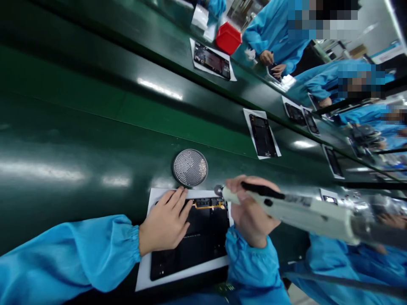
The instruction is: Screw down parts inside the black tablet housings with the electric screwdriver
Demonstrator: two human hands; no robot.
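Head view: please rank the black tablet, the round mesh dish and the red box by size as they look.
Largest: the black tablet. Then the round mesh dish and the red box: the dish looks bigger, but the box sits farther away, so I won't rank them.

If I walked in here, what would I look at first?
Probably the white electric screwdriver, held in the right hand at the lower right. Beside it, the left hand lies on a black device panel, with a round metal mesh tray just above. Far up the green bench, a bright red box stands out.
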